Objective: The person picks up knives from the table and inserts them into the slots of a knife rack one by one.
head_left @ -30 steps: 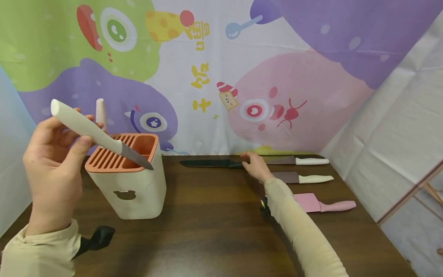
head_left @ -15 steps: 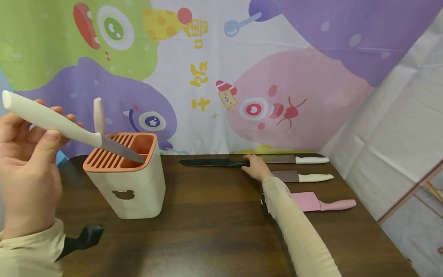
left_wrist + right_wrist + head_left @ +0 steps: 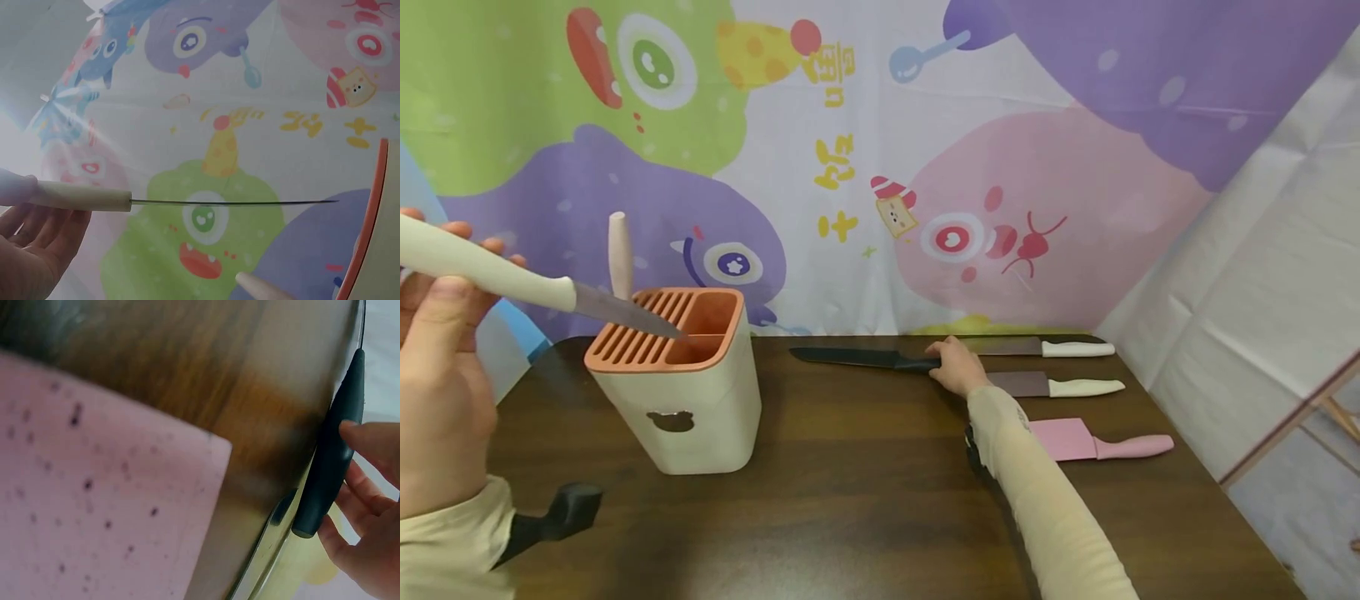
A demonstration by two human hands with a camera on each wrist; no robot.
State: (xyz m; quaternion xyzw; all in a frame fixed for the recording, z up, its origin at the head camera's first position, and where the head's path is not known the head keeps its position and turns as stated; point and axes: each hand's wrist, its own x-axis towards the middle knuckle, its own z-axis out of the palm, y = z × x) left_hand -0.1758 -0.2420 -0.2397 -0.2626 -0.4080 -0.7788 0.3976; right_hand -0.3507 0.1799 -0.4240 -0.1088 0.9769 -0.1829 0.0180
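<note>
My left hand (image 3: 441, 350) holds a knife with a cream handle (image 3: 497, 267), thumb in front. Its grey blade points right, the tip appearing over the orange slotted top of a cream knife block (image 3: 715, 425). In the left wrist view the blade (image 3: 231, 203) shows nearly edge-on, apart from the block. At the back of the table, my right hand (image 3: 958, 367) pinches the handle of a black knife (image 3: 850, 357) whose blade points left. The right wrist view shows thumb and fingers on opposite sides of the black handle (image 3: 331, 450). Another knife's pale pink handle (image 3: 620, 254) stands up at the block's back.
Right of my right hand lie a white-handled knife (image 3: 1075, 349), a cream-handled knife (image 3: 1082, 387) and a pink cleaver (image 3: 1063, 440), handles pointing right. A cartoon-printed cloth (image 3: 865, 283) hangs behind the brown table (image 3: 850, 500).
My left hand has moved left with the cream-handled knife, whose blade now lies flatter. My right hand has closed on the black knife's handle, and the handle end has shifted slightly nearer.
</note>
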